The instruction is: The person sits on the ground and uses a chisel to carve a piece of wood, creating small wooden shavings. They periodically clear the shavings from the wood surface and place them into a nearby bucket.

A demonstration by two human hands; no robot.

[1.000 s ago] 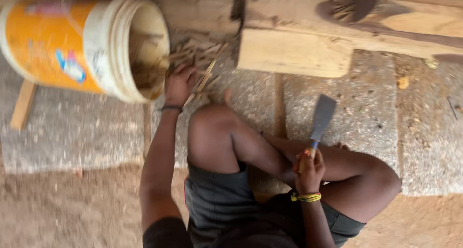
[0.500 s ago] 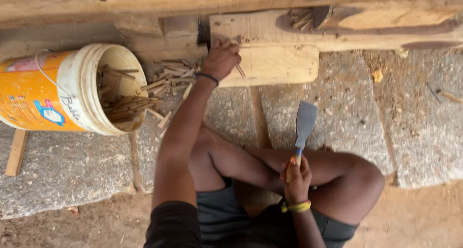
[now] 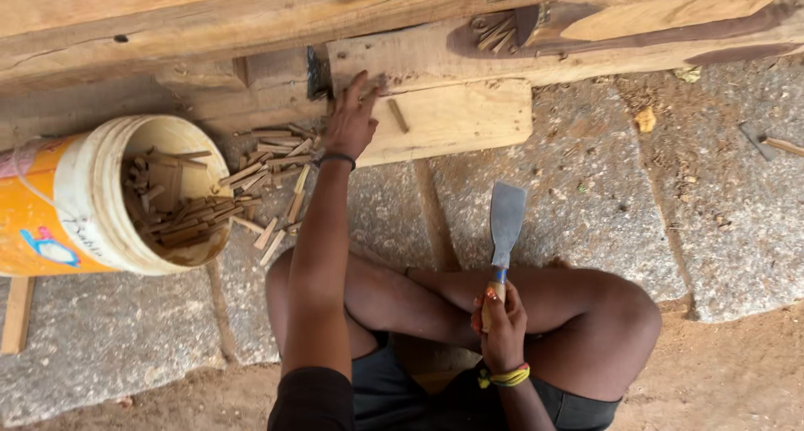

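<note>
The right hand (image 3: pixel 502 324) was clenched round the handle of a blade (image 3: pixel 507 221), low between the crossed legs, the flat metal pointing up and away over the stone paving (image 3: pixel 578 205). A yellow band (image 3: pixel 504 377) sat on that wrist. Farther out, the left hand (image 3: pixel 352 121) lay open, fingers spread on the board (image 3: pixel 452 117), gripping nothing; a small stick (image 3: pixel 397 115) lay just beside its fingertips.

The ground nearest was bare earth, then rough grey slabs dusted with sawdust, and beyond them heavy timber beams (image 3: pixel 167 20) ran across the top. A yellow bucket (image 3: pixel 100 201) lay tipped on its side at the left, sticks (image 3: pixel 268 180) spilling from its mouth onto the stone.

Half a second before, the left hand had been at the board's upper left edge; since then it had settled flat on the wood, while the blade had kept its place.

The blade was broad, dull grey, widening toward a squared tip, with a blue collar above the grip.
</note>
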